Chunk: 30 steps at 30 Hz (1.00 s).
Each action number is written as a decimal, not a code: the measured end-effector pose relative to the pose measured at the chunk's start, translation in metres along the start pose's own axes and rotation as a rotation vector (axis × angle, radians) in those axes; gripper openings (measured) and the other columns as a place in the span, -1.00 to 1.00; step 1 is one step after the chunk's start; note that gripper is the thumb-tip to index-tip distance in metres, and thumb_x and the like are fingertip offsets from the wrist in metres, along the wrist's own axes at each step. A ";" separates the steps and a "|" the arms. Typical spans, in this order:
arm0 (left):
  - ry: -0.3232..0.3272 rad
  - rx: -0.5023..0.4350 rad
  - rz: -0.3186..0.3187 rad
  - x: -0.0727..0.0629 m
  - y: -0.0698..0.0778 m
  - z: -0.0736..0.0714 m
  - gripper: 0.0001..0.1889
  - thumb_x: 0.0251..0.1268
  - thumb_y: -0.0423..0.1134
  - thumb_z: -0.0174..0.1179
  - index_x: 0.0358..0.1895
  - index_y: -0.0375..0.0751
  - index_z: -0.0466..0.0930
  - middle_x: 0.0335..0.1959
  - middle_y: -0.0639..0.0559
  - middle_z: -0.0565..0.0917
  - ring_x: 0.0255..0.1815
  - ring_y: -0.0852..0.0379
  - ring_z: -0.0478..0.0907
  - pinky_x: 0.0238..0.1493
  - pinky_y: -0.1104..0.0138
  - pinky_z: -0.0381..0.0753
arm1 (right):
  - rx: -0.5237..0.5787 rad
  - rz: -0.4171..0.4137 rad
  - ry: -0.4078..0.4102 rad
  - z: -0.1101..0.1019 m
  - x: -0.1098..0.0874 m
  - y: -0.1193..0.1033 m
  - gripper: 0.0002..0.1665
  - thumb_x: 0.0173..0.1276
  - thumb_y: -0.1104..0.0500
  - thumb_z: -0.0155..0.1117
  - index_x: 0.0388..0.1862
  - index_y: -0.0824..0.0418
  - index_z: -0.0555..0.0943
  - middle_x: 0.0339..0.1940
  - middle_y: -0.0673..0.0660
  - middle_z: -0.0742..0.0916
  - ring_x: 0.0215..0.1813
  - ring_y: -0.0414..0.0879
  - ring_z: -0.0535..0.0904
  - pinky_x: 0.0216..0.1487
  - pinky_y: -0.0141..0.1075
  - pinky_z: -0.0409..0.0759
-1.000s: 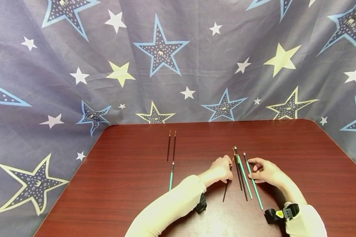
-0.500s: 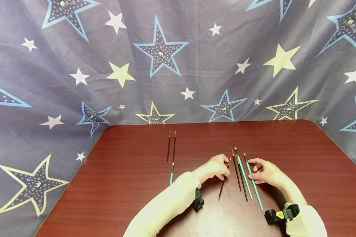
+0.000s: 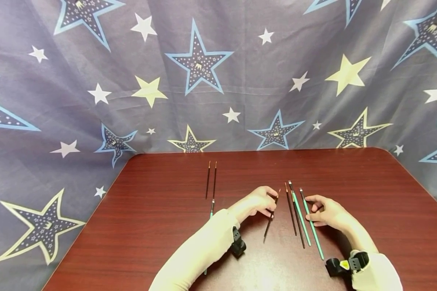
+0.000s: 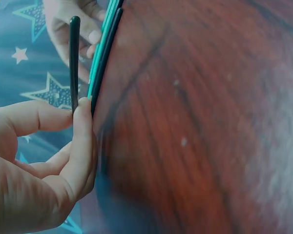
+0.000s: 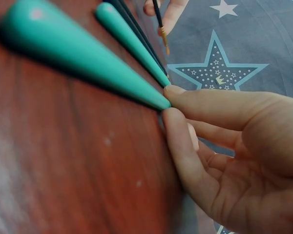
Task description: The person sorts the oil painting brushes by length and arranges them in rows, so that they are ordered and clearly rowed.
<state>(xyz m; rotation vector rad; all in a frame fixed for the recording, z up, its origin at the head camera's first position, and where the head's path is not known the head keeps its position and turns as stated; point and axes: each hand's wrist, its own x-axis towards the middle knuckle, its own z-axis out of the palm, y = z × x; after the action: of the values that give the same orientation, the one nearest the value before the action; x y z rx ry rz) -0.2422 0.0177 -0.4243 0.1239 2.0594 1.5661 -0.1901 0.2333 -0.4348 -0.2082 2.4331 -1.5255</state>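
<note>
My left hand (image 3: 259, 202) pinches a thin dark paintbrush (image 3: 267, 228) between thumb and fingers, its bristles pointing away from me. In the left wrist view the dark handle (image 4: 74, 58) rises from the fingertips, apart from the other brushes. My right hand (image 3: 325, 212) pinches a teal paintbrush (image 3: 316, 239) that lies along the table; thumb and finger meet at its handle (image 5: 88, 56) in the right wrist view. Between the hands lie another teal paintbrush (image 3: 303, 221) and two dark paintbrushes, one of them (image 3: 291, 214) slightly to the left.
Two dark paintbrushes (image 3: 215, 182) lie side by side at the back left of the reddish-brown table (image 3: 160, 210). Nearer me, a teal paintbrush (image 3: 212, 209) is partly covered by the left sleeve (image 3: 200, 250). A grey star-patterned curtain (image 3: 240, 93) hangs behind the table.
My left hand has moved left with the dark paintbrush, away from the brushes in the middle. The right hand and its teal paintbrush have stayed in place.
</note>
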 end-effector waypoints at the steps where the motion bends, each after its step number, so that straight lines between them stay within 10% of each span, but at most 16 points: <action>1: -0.001 -0.008 0.007 0.000 0.001 -0.003 -0.54 -0.12 -0.71 0.00 -0.05 -0.37 0.37 -0.47 -0.08 0.48 -0.56 0.14 0.41 -0.48 0.25 0.69 | 0.002 0.001 0.001 0.000 0.000 0.000 -0.27 0.05 0.38 0.31 0.18 0.54 0.24 -0.38 0.17 0.41 -0.41 -0.17 0.49 -0.39 -0.26 0.69; 30: 0.120 -0.132 0.075 -0.007 0.001 -0.095 -0.53 0.08 -0.65 -0.01 0.14 -0.42 0.31 0.04 -0.43 0.41 -0.46 0.13 0.48 -0.40 0.28 0.69 | -0.010 0.009 0.001 0.001 0.000 -0.001 -0.27 0.05 0.36 0.32 0.18 0.53 0.26 -0.39 0.16 0.41 -0.41 -0.16 0.48 -0.39 -0.27 0.68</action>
<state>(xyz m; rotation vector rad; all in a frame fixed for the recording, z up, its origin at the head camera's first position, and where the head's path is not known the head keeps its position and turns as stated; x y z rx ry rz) -0.2810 -0.0665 -0.4045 0.0603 2.0556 1.7894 -0.1895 0.2317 -0.4340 -0.1982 2.4393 -1.5099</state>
